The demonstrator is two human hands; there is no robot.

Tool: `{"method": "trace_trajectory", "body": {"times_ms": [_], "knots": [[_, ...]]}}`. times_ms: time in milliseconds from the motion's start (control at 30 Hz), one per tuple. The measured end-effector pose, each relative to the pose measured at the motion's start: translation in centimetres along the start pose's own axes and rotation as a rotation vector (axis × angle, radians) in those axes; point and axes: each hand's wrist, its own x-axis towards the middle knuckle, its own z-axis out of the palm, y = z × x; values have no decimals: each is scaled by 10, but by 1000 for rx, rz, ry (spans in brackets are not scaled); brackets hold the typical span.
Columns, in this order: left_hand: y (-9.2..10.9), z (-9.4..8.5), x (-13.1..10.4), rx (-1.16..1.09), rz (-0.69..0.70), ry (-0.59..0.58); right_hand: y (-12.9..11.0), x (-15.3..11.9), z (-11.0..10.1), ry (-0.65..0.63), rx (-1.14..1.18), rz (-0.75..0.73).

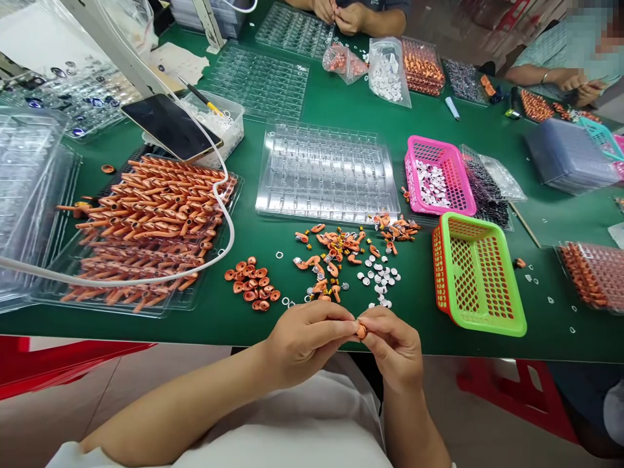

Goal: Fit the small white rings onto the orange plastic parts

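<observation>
A small orange part (pixel 361 331) is pinched between both hands at the table's front edge. My left hand (pixel 312 335) grips it from the left, fingers closed. My right hand (pixel 396 341) closes on it from the right, thumb and fingertips together. Just beyond the hands lie loose orange pieces with dark and yellow bits (pixel 336 250), and white discs (pixel 383 276) are scattered to their right. Orange cups (pixel 253 284) form a loose group to the left, with a few clear rings nearby.
A clear ribbed tray (pixel 329 172) lies mid-table. Stacked trays of orange parts (pixel 156 221), a phone (pixel 170 127) and a white cable (pixel 227 214) are left. Right stand a pink basket (pixel 465 188) and a green basket (pixel 514 318). Other people's hands (pixel 341 16) are across the table.
</observation>
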Motion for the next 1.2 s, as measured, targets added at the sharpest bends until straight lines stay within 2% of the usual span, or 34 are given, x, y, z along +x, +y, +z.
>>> {"method": "trace_trajectory", "body": {"times_ms": [533,933,1200], "knots": [[-2,-5,3,47,8,-63,-3,6,-3,-26,-81,-2],[-2,0,2,57,-2,-17,-10,6,-9,-105,-274,-50],[-4,2,-1,178,27,-10,-8,5,-2,-58,-357,-62]]}}
